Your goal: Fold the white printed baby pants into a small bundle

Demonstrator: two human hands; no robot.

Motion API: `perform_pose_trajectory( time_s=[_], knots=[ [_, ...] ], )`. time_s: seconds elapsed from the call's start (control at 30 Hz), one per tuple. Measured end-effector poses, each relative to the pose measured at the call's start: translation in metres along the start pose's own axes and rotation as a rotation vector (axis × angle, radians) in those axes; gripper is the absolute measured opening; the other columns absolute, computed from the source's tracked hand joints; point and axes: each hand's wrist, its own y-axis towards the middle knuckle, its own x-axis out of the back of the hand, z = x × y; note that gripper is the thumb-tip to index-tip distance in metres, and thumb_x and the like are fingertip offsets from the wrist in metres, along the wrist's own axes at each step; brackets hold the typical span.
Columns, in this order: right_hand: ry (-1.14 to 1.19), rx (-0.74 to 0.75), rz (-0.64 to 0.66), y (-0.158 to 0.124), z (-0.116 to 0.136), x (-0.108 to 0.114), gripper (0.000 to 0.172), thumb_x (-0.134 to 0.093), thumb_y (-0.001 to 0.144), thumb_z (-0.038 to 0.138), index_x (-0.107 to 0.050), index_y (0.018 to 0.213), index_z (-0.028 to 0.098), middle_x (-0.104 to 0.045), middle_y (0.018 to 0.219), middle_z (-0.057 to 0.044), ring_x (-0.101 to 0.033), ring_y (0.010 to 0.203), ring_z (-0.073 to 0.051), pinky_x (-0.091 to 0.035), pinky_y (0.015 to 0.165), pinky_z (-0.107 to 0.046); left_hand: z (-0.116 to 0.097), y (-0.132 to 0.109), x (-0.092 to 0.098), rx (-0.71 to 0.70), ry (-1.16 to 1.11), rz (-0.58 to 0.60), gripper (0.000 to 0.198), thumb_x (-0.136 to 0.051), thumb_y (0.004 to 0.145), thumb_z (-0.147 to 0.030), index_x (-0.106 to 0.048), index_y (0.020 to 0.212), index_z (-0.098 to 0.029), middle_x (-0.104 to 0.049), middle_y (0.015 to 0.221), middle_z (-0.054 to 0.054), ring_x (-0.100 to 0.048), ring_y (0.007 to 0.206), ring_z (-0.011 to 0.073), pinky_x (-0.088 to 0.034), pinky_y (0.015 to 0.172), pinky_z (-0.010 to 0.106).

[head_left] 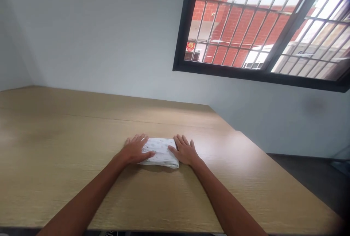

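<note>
A folded white cloth (161,152) with a small faint print lies flat on the wooden table, layered into a compact rectangle. Its exact kind of garment or cloth I cannot tell. At its left edge rests my left hand (136,150), fingers stretched away from me and the thumb lying on top of the cloth. My right hand (185,150) is at the opposite edge, fingers spread, its thumb also touching the cloth's top. Neither hand grips the cloth; both lie against its sides.
The light wood table (82,144) reaches back to a pale wall (95,35), with a seam running across it. Its right edge slants toward me, with dark floor (295,172) beyond. A dark-framed barred window (224,69) is at upper right.
</note>
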Motion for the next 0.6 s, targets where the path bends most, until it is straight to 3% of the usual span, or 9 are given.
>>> perform_pose_trajectory(
  time_s=[0.2, 0.37, 0.5, 0.6],
  knots=[
    [0.171, 0.011, -0.138, -0.006, 0.031, -0.001, 0.068, -0.024, 0.105, 0.051, -0.026, 0.159, 0.01, -0.017, 0.165, -0.011, -0.009, 0.154, -0.024, -0.004, 0.123, -0.054, -0.03, 0.007, -0.02, 0.042, -0.012, -0.126, 0.081, -0.03, 0.098, -0.066, -0.035, 0.156, -0.009, -0.022, 0.162, 0.018, -0.017, 0.151, 0.0383, -0.019, 0.122, 0.055],
    [0.249, 0.138, -0.051, -0.01, 0.058, -0.007, 0.069, -0.019, 0.105, 0.053, -0.028, 0.159, 0.011, -0.021, 0.164, -0.009, -0.014, 0.154, -0.022, -0.01, 0.125, -0.048, -0.049, 0.01, -0.032, -0.04, -0.039, -0.196, 0.061, -0.026, 0.104, -0.045, -0.038, 0.155, -0.013, -0.021, 0.163, 0.017, -0.02, 0.151, 0.0371, -0.024, 0.121, 0.054],
    [0.091, 0.182, 0.044, -0.008, 0.054, -0.007, 0.071, -0.017, 0.105, 0.057, -0.028, 0.16, 0.013, -0.019, 0.165, -0.008, -0.01, 0.154, -0.024, -0.007, 0.125, -0.048, -0.044, 0.011, -0.037, -0.057, 0.011, -0.256, 0.054, -0.032, 0.103, -0.031, -0.042, 0.153, -0.013, -0.03, 0.16, 0.017, -0.025, 0.149, 0.0363, -0.027, 0.12, 0.053],
    [0.015, 0.151, 0.032, -0.003, 0.045, -0.006, 0.073, -0.016, 0.104, 0.061, -0.026, 0.161, 0.017, -0.016, 0.166, -0.005, -0.006, 0.155, -0.026, -0.006, 0.124, -0.05, -0.041, 0.012, -0.04, -0.064, 0.041, -0.277, 0.051, -0.03, 0.104, -0.03, -0.045, 0.15, -0.012, -0.034, 0.158, 0.018, -0.028, 0.148, 0.0356, -0.027, 0.12, 0.053]
  ],
)
